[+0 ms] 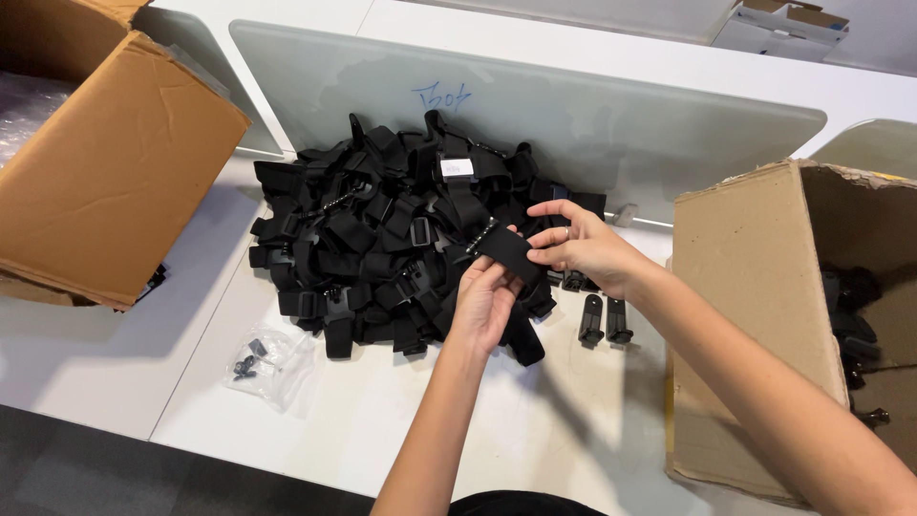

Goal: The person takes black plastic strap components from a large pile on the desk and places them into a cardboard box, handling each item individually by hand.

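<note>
A brown cardboard box (105, 162) sits at my far left, tipped so I mostly see its outer side; clear plastic shows inside at its far left edge, and I cannot tell what it wraps. A second cardboard box (755, 287) stands at my right with its opening turned away to the right, and a few black pieces lie inside it. Near left on the white table (592, 420) lies a small clear plastic bag (267, 361) with little black parts in it.

My left hand (485, 304) comes up from the near side, fingers curled partly shut, thumb and fingertips pinching the near edge of a black strap (504, 250). My right hand (583, 250) reaches in from the right, its fingers loosely bent and pinching the strap's right end. Both hands are close together, clamped on the same strap.

The strap is held just above the right edge of the big pile of black straps (392, 239). Its long axis runs diagonally, from far left down toward near right. Two black clips (605, 320) stand on the table just right of the pile.
</note>
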